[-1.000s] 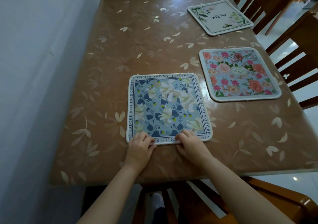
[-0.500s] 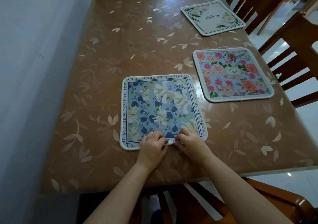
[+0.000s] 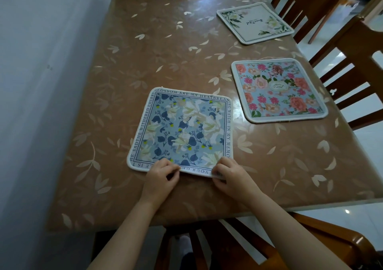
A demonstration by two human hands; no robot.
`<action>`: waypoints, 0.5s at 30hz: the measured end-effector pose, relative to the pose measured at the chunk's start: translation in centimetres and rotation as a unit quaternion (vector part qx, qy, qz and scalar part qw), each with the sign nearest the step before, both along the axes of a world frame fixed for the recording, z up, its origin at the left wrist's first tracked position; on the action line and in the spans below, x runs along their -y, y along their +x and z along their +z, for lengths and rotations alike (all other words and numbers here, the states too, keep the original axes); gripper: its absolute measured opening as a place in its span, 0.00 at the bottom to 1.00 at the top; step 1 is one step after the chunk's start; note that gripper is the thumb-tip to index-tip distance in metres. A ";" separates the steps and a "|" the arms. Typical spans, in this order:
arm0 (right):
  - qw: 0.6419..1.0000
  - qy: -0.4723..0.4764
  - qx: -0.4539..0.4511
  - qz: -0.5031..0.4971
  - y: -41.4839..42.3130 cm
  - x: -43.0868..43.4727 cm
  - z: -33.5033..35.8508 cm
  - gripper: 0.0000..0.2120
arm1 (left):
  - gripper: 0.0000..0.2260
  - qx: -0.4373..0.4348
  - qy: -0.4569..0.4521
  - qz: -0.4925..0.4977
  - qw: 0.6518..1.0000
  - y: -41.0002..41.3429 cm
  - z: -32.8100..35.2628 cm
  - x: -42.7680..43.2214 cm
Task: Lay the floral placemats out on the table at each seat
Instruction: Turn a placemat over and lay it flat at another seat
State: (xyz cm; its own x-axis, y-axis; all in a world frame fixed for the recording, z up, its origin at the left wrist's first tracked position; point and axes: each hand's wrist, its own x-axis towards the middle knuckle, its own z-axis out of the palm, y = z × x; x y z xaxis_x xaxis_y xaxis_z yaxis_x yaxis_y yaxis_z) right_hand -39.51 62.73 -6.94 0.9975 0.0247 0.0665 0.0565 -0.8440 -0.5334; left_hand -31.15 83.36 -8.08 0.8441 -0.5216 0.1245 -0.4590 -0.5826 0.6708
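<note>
Placemat [image 3: 182, 130] newly askew (edge under fingers [image 3: 165, 164])

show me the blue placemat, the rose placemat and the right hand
blue placemat [image 3: 184, 130], head view, its centre
rose placemat [image 3: 278, 90], head view, its centre
right hand [image 3: 232, 174], head view, its back

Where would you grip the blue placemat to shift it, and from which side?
Pinch its near edge, from the seat side, as the left hand and right hand do. The blue placemat lies thin and flat on the table, so only an edge offers a hold, and that one is nearest.
</note>
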 end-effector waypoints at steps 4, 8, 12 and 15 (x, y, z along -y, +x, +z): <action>0.999 0.032 0.005 0.002 0.1 -0.9 0.1 0.07 | 0.07 0.005 0.003 0.027 1.000 1.0 0.2 -2.6; 0.998 0.064 0.023 -0.019 0.7 -1.9 0.4 0.06 | 0.08 0.038 0.029 0.049 0.998 0.8 0.4 -4.2; 0.995 0.096 0.015 -0.030 1.2 -3.2 0.5 0.04 | 0.09 0.051 0.017 0.016 0.998 -1.2 0.7 -2.9; 0.992 0.126 -0.001 -0.026 1.4 -4.8 0.4 0.03 | 0.09 0.031 -0.024 0.019 0.999 -2.4 1.1 -1.8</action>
State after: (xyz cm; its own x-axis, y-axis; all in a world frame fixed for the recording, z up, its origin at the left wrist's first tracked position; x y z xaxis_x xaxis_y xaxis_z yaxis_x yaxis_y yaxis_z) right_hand -38.07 67.54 -6.50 0.9971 -0.0430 0.0621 0.0157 -0.6858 -0.7276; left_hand -33.58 85.16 -7.02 0.8529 -0.4822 0.2001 -0.4784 -0.5686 0.6692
